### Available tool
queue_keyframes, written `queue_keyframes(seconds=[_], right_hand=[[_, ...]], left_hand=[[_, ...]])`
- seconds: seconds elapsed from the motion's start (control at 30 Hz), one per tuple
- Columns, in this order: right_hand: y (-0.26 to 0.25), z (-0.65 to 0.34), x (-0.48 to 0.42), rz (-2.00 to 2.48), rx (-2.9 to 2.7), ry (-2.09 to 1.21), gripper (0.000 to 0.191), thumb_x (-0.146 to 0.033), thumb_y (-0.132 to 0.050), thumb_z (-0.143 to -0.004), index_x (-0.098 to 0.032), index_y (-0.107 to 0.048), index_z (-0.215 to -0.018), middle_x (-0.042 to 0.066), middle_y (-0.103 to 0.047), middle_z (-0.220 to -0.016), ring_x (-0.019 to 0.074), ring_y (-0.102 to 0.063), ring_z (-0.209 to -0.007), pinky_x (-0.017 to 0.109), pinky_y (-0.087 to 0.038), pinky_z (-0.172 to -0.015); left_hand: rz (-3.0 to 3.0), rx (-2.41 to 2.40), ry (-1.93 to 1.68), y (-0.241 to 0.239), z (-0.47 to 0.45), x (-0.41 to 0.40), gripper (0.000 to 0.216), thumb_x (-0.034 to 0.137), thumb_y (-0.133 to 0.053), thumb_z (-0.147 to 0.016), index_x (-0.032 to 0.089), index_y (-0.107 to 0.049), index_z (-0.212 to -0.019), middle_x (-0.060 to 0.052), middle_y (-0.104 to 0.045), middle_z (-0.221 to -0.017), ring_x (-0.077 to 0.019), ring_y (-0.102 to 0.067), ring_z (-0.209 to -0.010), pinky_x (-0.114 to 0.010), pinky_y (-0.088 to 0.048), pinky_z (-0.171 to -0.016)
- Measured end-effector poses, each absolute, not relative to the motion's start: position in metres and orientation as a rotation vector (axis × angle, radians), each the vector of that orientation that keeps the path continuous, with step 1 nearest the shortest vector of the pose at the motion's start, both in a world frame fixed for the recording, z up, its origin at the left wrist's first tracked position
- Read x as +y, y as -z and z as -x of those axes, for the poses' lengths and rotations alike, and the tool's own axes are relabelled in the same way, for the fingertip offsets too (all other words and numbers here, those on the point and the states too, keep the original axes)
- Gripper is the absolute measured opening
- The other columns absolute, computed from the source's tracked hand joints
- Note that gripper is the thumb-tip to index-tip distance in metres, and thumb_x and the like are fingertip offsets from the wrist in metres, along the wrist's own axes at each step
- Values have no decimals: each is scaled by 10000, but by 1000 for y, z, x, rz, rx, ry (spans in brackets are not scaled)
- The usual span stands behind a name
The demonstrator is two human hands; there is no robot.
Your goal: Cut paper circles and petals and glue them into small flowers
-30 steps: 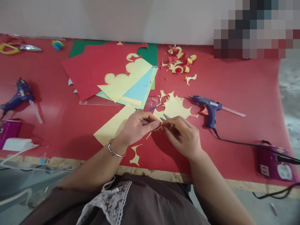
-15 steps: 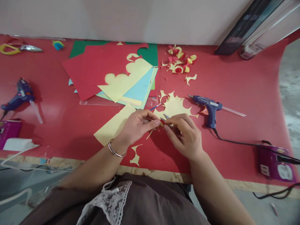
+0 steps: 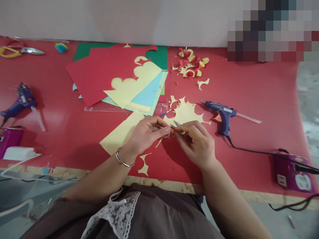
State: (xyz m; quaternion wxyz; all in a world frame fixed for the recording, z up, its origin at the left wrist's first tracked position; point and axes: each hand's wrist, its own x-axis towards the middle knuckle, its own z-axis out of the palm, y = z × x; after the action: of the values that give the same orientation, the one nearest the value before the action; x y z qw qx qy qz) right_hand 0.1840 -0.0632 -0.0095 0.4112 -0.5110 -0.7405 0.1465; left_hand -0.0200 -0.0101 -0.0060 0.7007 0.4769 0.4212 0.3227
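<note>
My left hand [image 3: 147,134], with a metal bangle at the wrist, pinches a small red and yellow paper piece [image 3: 171,129] between thumb and fingers. My right hand [image 3: 196,142] meets it fingertip to fingertip and grips small scissors [image 3: 177,123], of which only the grey blade tip shows above the fingers. Both hands hover just over the red table cover [image 3: 249,86]. A spiky yellow paper cutout [image 3: 185,113] lies right behind them. A yellow sheet [image 3: 119,134] lies under my left hand.
A blue glue gun [image 3: 220,111] lies right of the cutout, its cord running to a purple power strip [image 3: 291,172]. A stack of coloured paper [image 3: 124,76], folded petals [image 3: 190,63], another glue gun [image 3: 20,101], yellow-handled scissors [image 3: 20,50] and a yellow scrap [image 3: 144,164] lie around.
My right hand has shifted slightly up and toward my left fingertips. Two blade tips showed a second ago; now only one shows. Everything else has stayed put.
</note>
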Motion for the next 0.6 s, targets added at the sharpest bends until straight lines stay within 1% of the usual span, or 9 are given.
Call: queue_keyframes(seconds=[0.17,0.37,0.5,0.6], right_hand=[[9,-184,-62,1240,-1872,-331,174,-97,-664,-1005,-259,-693,-1062,63,-753,-984,196,-765,-881,311,-633,-673],[7,-184,-63,1279,-1860,-414,138,-111,-649,-990,-248,-663,-999,52,-743,-965,150,-705,-700,286,-571,-582],[6,-183,-63,1275,-1853,-435,133,-111,-645,-988,-243,-636,-975,44,-721,-942,133,-665,-668,272,-531,-570],[6,-183,-63,1266,-1859,-436,139,-106,-642,-984,-244,-629,-974,39,-710,-924,133,-652,-664,269,-512,-559]], left_hand=[[-1019,908,-730,8,19,-10,338,476,-908,-842,178,-749,-855,-32,-753,-801,-133,-705,-759,-277,-623,-756],[-975,911,-720,11,19,-10,348,483,-910,-838,176,-746,-859,-28,-756,-826,-143,-734,-790,-303,-665,-814],[-951,923,-714,11,20,-10,341,483,-891,-864,178,-740,-861,-18,-751,-845,-139,-750,-799,-295,-674,-831],[-952,937,-714,10,20,-11,349,487,-886,-860,177,-726,-852,-19,-742,-841,-140,-740,-782,-299,-669,-811]])
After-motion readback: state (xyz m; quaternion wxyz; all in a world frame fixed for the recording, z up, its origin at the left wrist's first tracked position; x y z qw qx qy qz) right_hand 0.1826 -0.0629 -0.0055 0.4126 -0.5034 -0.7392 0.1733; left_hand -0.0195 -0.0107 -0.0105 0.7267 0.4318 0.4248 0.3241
